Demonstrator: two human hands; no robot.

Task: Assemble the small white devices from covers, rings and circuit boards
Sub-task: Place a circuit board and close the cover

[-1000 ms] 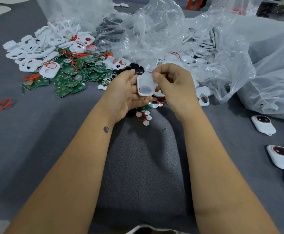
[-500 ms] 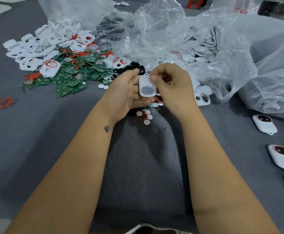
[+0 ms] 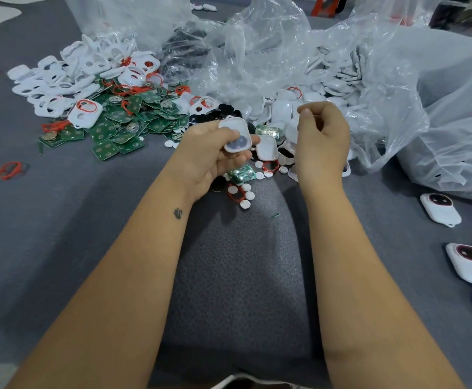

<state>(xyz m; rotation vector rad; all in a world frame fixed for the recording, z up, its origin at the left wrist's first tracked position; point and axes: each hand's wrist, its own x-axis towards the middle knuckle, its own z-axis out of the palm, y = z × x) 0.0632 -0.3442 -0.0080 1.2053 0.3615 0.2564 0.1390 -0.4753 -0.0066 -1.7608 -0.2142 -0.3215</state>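
My left hand (image 3: 209, 155) holds a small white cover (image 3: 235, 134) with a dark round patch on it, fingers curled under it and thumb on top. My right hand (image 3: 323, 138) hovers just to its right with fingers curled; whether thumb and forefinger pinch anything is unclear. Between the hands another white cover (image 3: 267, 147) lies on the cloth. A green circuit board (image 3: 241, 174), a red ring (image 3: 236, 193) and small white discs (image 3: 249, 195) lie just below my left hand.
Heaps of white covers (image 3: 61, 80), green boards (image 3: 117, 127) and red rings lie at the back left. Crumpled clear plastic bags (image 3: 383, 80) with more parts fill the back and right. Three finished white devices (image 3: 440, 210) lie at the right. A loose red ring (image 3: 10, 170) sits far left.
My right hand has let go of the cover and drawn away to the right. My left hand has shifted left with the cover, uncovering another cover and a board beneath.
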